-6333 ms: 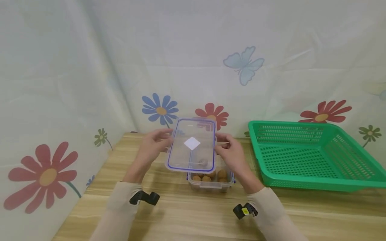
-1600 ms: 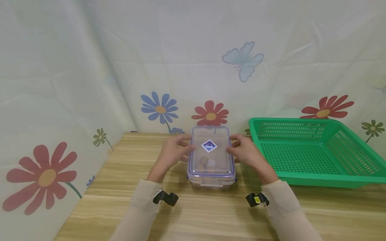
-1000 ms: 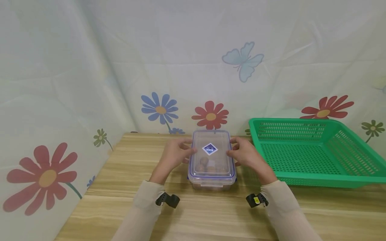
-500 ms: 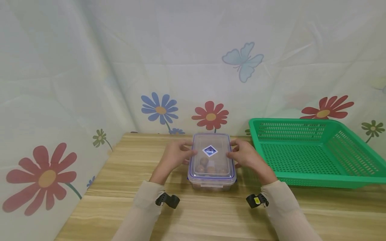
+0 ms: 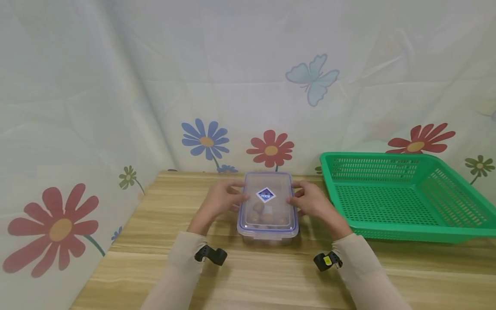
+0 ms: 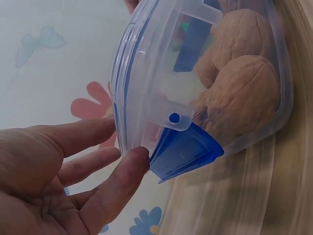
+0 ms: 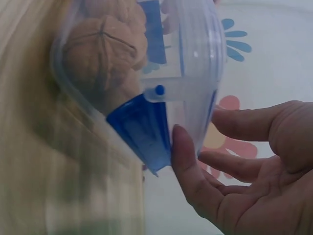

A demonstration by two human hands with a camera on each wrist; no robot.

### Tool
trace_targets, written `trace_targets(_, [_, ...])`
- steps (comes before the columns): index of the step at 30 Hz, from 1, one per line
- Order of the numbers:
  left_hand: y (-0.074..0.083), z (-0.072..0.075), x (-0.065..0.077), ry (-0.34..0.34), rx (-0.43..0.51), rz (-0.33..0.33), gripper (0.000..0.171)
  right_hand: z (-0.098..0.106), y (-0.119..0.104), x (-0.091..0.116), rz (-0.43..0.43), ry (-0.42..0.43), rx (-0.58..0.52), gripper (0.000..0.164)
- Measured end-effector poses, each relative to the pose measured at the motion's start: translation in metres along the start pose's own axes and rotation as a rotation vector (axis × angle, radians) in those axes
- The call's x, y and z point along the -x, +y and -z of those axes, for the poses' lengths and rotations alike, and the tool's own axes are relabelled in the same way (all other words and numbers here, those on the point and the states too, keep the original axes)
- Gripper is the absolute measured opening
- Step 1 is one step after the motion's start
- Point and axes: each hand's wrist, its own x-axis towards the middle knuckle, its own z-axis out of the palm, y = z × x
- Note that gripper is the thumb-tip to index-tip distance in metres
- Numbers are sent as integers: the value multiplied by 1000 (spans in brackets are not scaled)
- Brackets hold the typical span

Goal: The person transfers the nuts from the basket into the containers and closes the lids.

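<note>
A clear plastic food container (image 5: 267, 241) stands on the table with its clear, blue-sealed lid (image 5: 277, 185) over the top; a blue and white diamond label (image 5: 265, 195) is on the lid. Brown walnuts (image 6: 247, 93) show through the wall. At the left side my left hand (image 5: 221, 199) pinches the lid's edge, thumb on top and fingers at the side. My right hand (image 5: 313, 200) grips the opposite edge in the same way. Blue side latches (image 6: 186, 149) stick out from the container, another blue latch (image 7: 144, 134) showing by the right fingers.
To the right stands a green plastic basket (image 5: 418, 232) with holed walls. The wood-grain table (image 5: 271, 280) meets a hanging flowered sheet (image 5: 232, 77) at the back and left. A black camera strap (image 5: 211, 255) is on each wrist.
Several seconds ago both hands held the lid raised over the open container of walnuts; it has since come down onto it. In the last half second, container, lid and hands shifted slightly left.
</note>
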Motion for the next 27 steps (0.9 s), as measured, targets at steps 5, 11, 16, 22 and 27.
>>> trace_targets(5, [-8, 10, -4, -6, 48, 37, 48, -10, 3, -3, 31, 36, -75, 54])
trace_targets(11, [-16, 18, -7, -25, 97, 39, 50, -20, 8, -6, 36, 78, -177, 52])
trace_targets(16, [-22, 22, -9, -26, 104, 44, 52, -25, 8, -8, 18, 95, -214, 55])
trace_targets(22, [-31, 24, -13, -33, 118, 56, 56, -26, 10, -7, 8, 92, -250, 58])
trace_targets(27, [-36, 24, -15, -66, 160, 54, 61, -25, 17, -8, -40, 65, -312, 63])
